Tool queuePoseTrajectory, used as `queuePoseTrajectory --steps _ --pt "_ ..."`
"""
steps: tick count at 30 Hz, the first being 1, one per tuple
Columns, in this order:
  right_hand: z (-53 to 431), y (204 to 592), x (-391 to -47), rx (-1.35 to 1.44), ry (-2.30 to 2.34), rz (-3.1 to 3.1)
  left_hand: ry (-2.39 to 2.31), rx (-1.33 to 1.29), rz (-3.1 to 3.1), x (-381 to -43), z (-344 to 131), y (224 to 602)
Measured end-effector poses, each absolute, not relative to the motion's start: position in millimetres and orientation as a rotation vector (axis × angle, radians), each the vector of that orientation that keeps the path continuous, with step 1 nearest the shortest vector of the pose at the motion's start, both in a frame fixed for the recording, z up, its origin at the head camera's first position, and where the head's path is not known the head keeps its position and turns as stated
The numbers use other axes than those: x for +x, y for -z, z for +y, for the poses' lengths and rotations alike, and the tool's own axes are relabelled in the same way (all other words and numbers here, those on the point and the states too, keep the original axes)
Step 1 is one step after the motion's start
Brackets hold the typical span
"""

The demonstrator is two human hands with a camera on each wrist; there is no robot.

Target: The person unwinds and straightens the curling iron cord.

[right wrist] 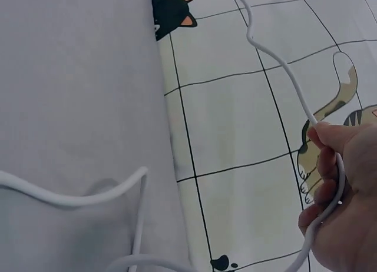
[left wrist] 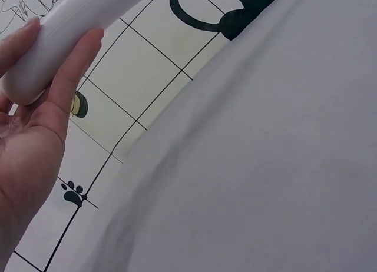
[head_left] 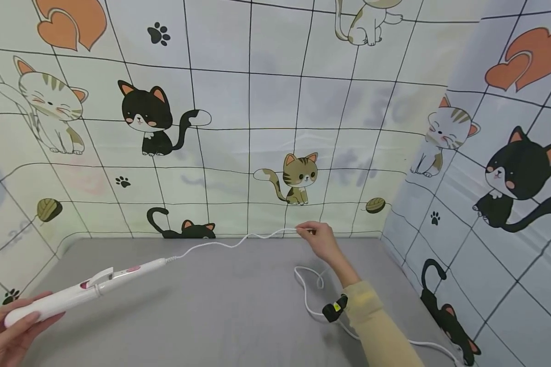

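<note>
A white curling iron [head_left: 69,302] with pink details and a raised lever is held up at the lower left in the head view. My left hand [head_left: 9,334] grips its rounded, thick end, fingers and thumb on opposite sides, as the left wrist view also shows. From the handle end, a white power cord [head_left: 218,244] runs across to my right hand [head_left: 322,242] near the table's back edge. There, thumb and fingertips pinch the cord. In the right wrist view, more cord [right wrist: 307,242] passes along the curled fingers and hangs below the palm.
A grey-covered table [head_left: 239,311] lies beneath both hands. Loops of slack cord [head_left: 304,290] rest on it by the right forearm and trail off to the lower right. Fabric walls [head_left: 225,107] with cat prints stand at the back and sides. A black strap device [head_left: 332,311] sits at the right wrist.
</note>
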State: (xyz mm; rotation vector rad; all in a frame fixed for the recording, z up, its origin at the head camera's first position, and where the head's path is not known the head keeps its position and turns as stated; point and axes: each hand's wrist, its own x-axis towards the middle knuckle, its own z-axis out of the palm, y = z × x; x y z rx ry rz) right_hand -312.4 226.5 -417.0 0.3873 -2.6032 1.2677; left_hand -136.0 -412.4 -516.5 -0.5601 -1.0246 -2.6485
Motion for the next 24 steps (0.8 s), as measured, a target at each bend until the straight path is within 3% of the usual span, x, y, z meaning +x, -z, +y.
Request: queuePoseTrajectory --steps 15,24 --pt "185 422 -322 0.536 -1.317 -2.717 2.615 -0.668 -0.917 -134 -419 526" --pt "167 449 -329 0.552 -1.302 -2.744 2.612 -0.201 -1.228 -140 -441 547"
